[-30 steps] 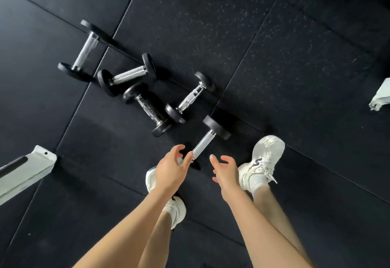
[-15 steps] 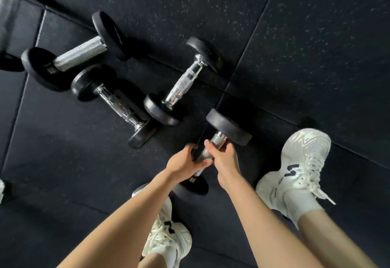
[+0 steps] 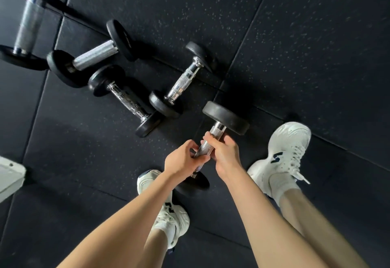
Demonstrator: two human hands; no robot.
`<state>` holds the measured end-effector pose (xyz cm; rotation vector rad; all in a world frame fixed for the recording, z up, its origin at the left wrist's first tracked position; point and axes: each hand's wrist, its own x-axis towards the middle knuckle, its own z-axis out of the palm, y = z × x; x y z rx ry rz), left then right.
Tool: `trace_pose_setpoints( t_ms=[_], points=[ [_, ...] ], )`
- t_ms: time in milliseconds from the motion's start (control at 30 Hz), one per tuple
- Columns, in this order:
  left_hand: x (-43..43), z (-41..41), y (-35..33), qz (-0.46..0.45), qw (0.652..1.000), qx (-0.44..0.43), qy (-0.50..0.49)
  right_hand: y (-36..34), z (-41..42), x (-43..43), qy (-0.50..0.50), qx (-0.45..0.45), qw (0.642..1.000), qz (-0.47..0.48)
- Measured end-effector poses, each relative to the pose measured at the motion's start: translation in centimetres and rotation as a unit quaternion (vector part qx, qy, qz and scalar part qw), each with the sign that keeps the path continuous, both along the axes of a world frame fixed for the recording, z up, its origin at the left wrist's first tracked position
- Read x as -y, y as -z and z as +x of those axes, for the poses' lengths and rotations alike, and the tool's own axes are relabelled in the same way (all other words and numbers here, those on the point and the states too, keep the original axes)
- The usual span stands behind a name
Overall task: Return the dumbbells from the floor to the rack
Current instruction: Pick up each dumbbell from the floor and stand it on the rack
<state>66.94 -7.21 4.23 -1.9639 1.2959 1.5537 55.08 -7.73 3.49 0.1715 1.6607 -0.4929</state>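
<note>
While L hand [image 3: 181, 160] and R hand [image 3: 225, 154] both wrap the dumbbell [image 3: 225, 118] handle — fingers curled tight — lift w/ legs, keep it level, clear of other dumbbells [image 3: 183, 82].

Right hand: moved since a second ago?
Yes. The right hand shifted away from the right shoe onto the handle of the nearest dumbbell, which it now grips.

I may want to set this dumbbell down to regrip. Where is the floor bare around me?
Widest bare mat: up and right, beyond the held dumbbell and the right shoe. Another patch lies lower left, between the white frame foot and the left shoe. Crowded: four loose dumbbells lie close together up-left of the left hand.
</note>
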Motion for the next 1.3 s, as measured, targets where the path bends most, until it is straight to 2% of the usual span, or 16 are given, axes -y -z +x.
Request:
trace_pose_setpoints(
  t_ms=[133,300,567,700,967,1133,1300],
  points=[
    [1.2,-0.9,-8.3,-0.004,0.999,-0.021,-0.03,-8.5,-0.7,1.7,-0.023,-0.013,1.0,-0.013],
    [3.9,-3.0,-22.3,-0.015,0.997,-0.039,-0.059,-22.2,-2.5,4.8,-0.017,-0.017,0.999,-0.036],
    [9.3,-9.5,-47.0,-0.09,0.995,-0.03,-0.018,-46.4,-8.9,9.9,-0.016,-0.033,0.995,-0.093],
    [12.6,-14.0,-56.2,-0.116,0.993,-0.036,-0.008,-56.0,-13.9,12.7,-0.041,-0.058,0.989,-0.127],
    [20.1,-22.4,-65.7,-0.188,0.98,-0.059,-0.032,-66.3,-21.9,20.4,-0.027,-0.09,0.972,-0.217],
    [26.5,-25.9,-67.6,-0.198,0.977,-0.074,-0.039,-67.7,-25.1,26.6,0.005,-0.089,0.963,-0.256],
    [33.7,-28.3,-68.4,-0.202,0.976,-0.079,-0.04,-70.1,-27.6,33.4,-0.007,-0.104,0.962,-0.253]
  ],
)
